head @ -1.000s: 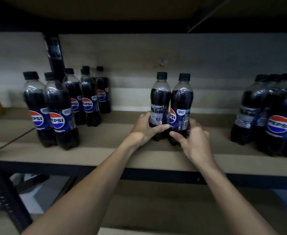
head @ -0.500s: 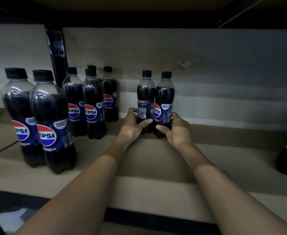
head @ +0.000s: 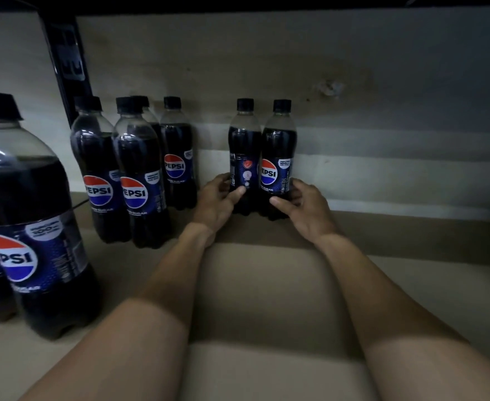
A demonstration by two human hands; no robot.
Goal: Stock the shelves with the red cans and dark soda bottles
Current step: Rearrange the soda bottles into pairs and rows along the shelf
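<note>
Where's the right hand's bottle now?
Head view, centre: that Pepsi bottle stands deep on the shelf near the back wall, just right of the second bottle the left hand grips.

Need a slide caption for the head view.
Left hand grips the left bottle, right hand the right bottle, both upright deep on the shelf.

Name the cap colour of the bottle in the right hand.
Black cap on that bottle; head view.

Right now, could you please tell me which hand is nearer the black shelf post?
Left. The left hand grips a bottle right of the black shelf post; the right hand grips the neighbouring bottle, farther right.
</note>
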